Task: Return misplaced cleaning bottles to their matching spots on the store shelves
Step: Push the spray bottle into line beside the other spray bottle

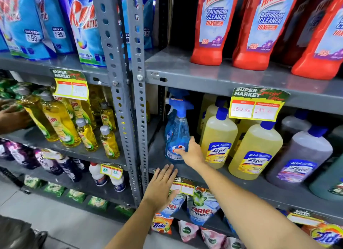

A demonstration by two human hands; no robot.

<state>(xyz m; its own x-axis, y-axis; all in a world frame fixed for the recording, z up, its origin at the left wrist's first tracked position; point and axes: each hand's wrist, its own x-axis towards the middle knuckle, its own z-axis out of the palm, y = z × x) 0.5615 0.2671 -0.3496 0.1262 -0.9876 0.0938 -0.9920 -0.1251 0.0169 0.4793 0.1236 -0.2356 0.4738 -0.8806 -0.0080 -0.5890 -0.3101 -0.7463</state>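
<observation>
At the far left edge, another person's hand (11, 117) is seen among green packs, beside yellow dish-soap bottles (61, 126) ranged on the left shelf (78, 152). Blue detergent pouches (31, 22) are stood on the level above. A grey perforated upright (128, 92) divides the two bays. Just right of it, a blue spray bottle (176, 135) is stood upright at the left end of the middle shelf (263, 191), its trigger head under the shelf above. The left hand (159, 189) is spread flat and open, nothing held, its fingers (167, 172) laid against the front edge of that shelf below the bottle. The right hand (191, 152) is wrapped around the bottle's lower body from the right, thumb across the label. Yellow Lizol bottles (219, 137) are stood just beside it, with a purple-grey one (300, 156) further right. A price tag (257, 104) is hung above them. Red Harpic bottles (209, 26) are lined on the top level.
</observation>
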